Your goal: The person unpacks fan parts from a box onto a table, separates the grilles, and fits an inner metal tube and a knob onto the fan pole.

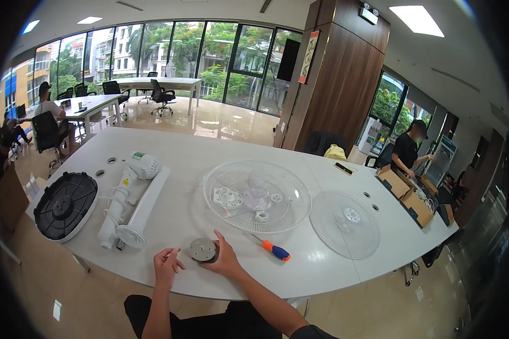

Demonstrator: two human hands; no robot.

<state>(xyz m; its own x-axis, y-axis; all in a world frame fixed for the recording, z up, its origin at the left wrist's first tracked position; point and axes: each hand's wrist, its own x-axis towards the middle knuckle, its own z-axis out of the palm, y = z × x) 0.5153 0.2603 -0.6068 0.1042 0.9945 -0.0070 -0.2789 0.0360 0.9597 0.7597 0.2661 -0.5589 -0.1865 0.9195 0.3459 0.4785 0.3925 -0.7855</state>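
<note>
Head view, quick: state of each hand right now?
Left hand: partly open, fingers loosely curled, nothing visible in its grip.
Right hand: closed on the side of the round grey part.

One head-worn view looks forward and down across the tabletop (178, 150) and room

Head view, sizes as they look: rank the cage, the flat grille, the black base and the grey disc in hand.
1. Cage
2. Black base and flat grille: too alike to rank
3. Grey disc
</note>
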